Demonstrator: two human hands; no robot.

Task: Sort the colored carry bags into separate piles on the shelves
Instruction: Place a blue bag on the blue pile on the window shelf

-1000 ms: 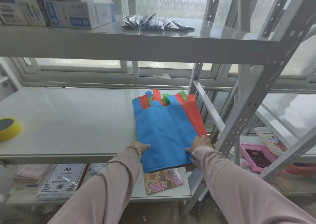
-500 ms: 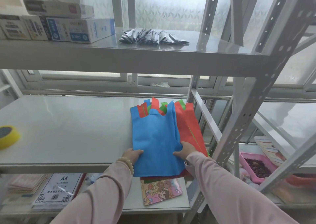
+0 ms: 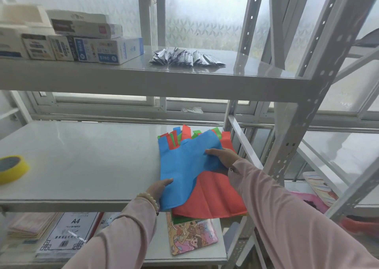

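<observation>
Head view: blue bag [image 3: 184, 166] tops stack [image 3: 213, 199] at right end of shelf [image 3: 82, 162], long axis away from me (handles far), left hand [image 3: 158, 189] pinching near corner, right hand [image 3: 224, 157] gripping raised right edge; rest of shelf lies left, nearer left hand.

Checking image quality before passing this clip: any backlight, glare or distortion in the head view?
Head view: frosted window backlights the scene; soft glare on the middle shelf; wide angle slants the shelf upright; blue bag looks sharp.
</observation>
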